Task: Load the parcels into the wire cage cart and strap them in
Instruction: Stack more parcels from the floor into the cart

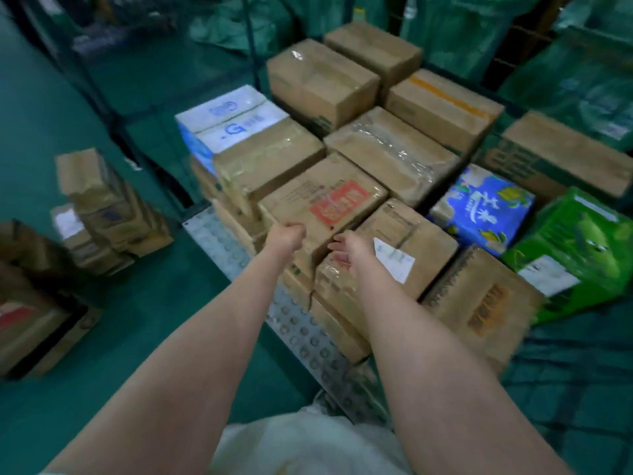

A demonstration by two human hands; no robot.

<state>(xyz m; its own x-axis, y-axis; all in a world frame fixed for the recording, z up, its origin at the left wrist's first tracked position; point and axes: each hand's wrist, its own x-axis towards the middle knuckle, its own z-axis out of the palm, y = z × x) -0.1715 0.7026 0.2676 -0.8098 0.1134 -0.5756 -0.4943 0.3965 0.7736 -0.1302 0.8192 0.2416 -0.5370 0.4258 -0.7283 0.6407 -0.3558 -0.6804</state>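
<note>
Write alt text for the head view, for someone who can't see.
Two bare arms reach over packed cardboard parcels: the left hand curls at the near corner of a red-labelled box, the right hand is open beside it. A blue pack and a green pack sit at right, loose boxes on the floor at left.

box [301, 204]: brown | label [339, 204]: red | pack [483, 209]: blue | floor [41, 114]: green

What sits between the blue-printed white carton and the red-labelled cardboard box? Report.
A plain brown taped cardboard box sits there, abutting both, as the head view shows.
</note>
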